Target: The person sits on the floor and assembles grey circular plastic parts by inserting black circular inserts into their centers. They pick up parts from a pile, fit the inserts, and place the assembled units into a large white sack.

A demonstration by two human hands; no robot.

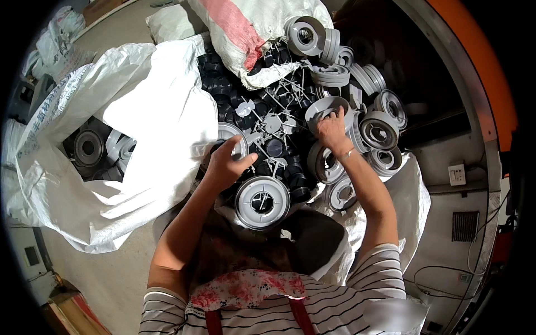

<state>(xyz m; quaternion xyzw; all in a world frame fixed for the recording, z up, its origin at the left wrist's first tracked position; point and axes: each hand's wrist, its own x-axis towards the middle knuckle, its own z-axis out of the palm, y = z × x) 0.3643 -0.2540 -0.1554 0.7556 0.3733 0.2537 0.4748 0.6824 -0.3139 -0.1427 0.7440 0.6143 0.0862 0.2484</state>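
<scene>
Grey plastic reels [262, 202]; black caps [215, 84]; white woven sacks [151, 128], red-striped sack [234, 25]; striped shirt [335, 312]

The person is wearing a black-and-white striped top, a red-flowered apron with red straps, and a thin bracelet [349, 153].

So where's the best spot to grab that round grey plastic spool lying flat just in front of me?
Probably by the outer rim of the round grey plastic spool, coming from above on its near side. It lies flat with its face up and its near edge looks unobstructed, so fingers could hook under there. The left hand is closest.
</scene>
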